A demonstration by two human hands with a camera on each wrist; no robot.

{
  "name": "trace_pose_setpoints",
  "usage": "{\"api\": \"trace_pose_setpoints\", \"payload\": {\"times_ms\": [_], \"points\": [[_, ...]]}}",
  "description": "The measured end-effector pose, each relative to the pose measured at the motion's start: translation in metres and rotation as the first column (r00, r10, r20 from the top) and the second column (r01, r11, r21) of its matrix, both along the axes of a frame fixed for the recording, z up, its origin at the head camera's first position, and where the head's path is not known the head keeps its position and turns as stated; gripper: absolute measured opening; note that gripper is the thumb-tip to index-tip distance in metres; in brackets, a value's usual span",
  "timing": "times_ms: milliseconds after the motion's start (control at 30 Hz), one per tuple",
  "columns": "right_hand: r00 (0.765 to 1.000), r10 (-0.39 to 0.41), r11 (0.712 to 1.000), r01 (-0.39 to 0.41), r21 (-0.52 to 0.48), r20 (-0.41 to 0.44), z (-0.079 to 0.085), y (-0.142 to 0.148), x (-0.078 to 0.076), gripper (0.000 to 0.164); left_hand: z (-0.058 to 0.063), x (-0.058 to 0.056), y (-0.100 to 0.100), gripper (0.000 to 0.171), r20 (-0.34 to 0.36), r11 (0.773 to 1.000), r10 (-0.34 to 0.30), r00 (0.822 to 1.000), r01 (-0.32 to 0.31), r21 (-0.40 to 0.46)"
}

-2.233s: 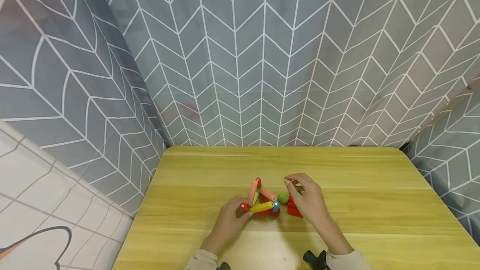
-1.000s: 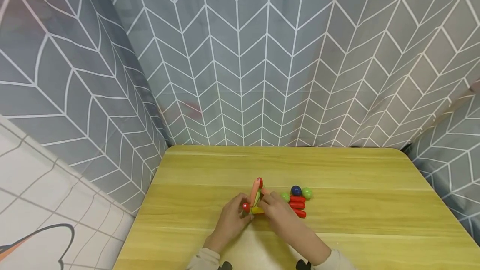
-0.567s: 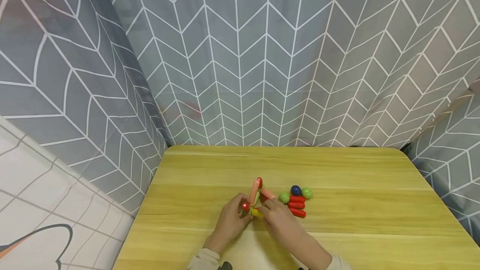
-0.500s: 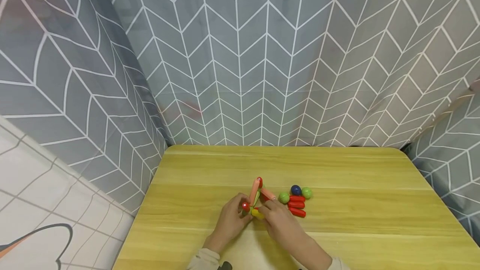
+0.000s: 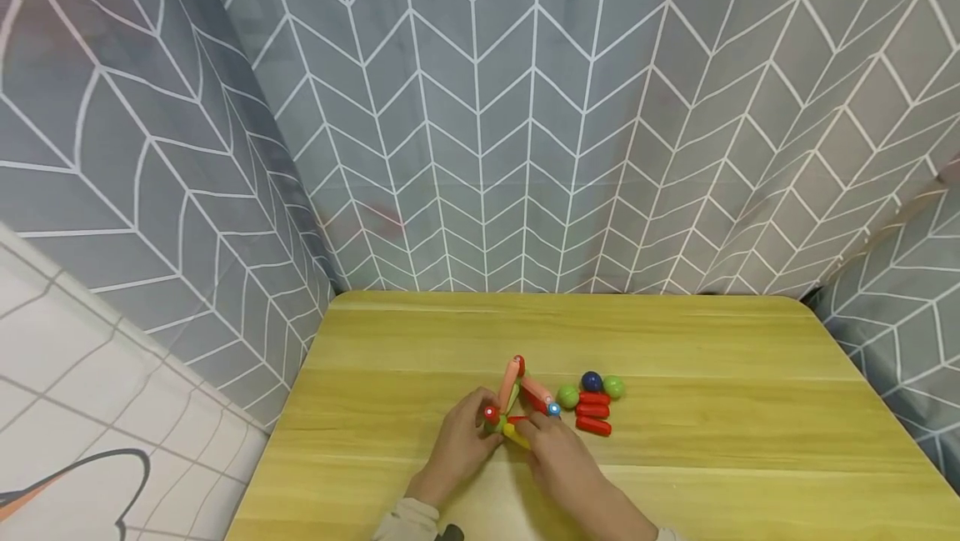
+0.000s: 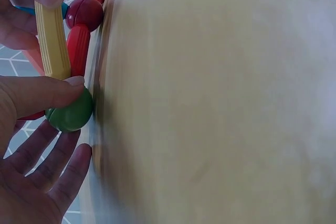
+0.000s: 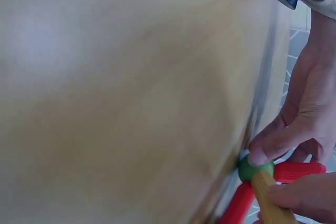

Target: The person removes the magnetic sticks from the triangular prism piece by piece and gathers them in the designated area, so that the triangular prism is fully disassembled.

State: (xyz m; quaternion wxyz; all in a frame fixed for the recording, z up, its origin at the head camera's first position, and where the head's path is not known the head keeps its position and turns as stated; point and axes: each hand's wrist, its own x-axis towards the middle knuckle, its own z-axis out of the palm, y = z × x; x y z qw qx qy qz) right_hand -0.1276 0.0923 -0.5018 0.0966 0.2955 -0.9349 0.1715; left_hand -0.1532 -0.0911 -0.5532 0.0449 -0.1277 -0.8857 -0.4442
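My left hand (image 5: 459, 441) holds the near-left corner of a toy frame of rods and balls, its thumb and fingers about a green ball (image 6: 73, 111). A red rod (image 5: 491, 413) stands upright at that corner. My right hand (image 5: 558, 449) pinches a yellow rod (image 6: 52, 40) between thumb and finger, one end right at the green ball. Red rods (image 7: 299, 171) run out from that ball along the bottom. A dark red ball (image 6: 85, 14) forms the near-right corner, under a blue upright rod (image 5: 553, 409). Salmon rods (image 5: 509, 383) span the top from the back corner.
Right of the frame lie several loose pieces: red rods (image 5: 593, 412), green balls (image 5: 613, 387) and a dark blue ball (image 5: 592, 381). The wooden table (image 5: 712, 424) meets a grey patterned curtain (image 5: 525, 149) at the back.
My right hand has come left from the loose pieces to grip the yellow rod. That rod's right end has swung off the blue upright toward the front. My left hand stays put.
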Motion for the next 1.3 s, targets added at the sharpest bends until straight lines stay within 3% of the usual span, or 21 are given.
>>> {"api": "trace_pose_setpoints", "payload": {"times_ms": [200,367,500,767,1133,1300], "points": [[0.992,-0.054,0.982,0.074,-0.173,0.115,-0.013,0.0,0.002,0.03,0.002,0.001,0.0,0.043,0.039,1.0,-0.007,0.999,0.006,0.03],[0.974,-0.099,0.932,0.163,-0.323,0.205,-0.024,-0.002,0.003,0.027,0.002,0.001,0.0,0.042,0.038,1.0,-0.01,0.999,0.009,0.03],[0.958,-0.127,0.895,0.223,-0.386,0.259,-0.032,-0.005,0.002,0.026,0.002,0.001,0.0,0.042,0.04,0.999,-0.009,0.999,0.008,0.038],[0.948,-0.138,0.885,0.247,-0.394,0.285,-0.039,-0.006,-0.002,0.027,0.002,0.0,0.0,0.043,0.025,0.999,-0.012,1.0,0.011,0.04],[0.97,-0.15,0.877,0.221,-0.426,0.193,-0.043,-0.008,0.0,0.029,0.001,0.0,0.0,0.042,0.02,1.0,-0.009,1.0,0.008,0.03],[0.962,-0.141,0.865,0.234,-0.444,0.232,-0.043,-0.008,0.0,0.028,0.002,0.0,0.0,0.042,0.025,1.0,-0.006,1.0,0.006,0.017]]}}
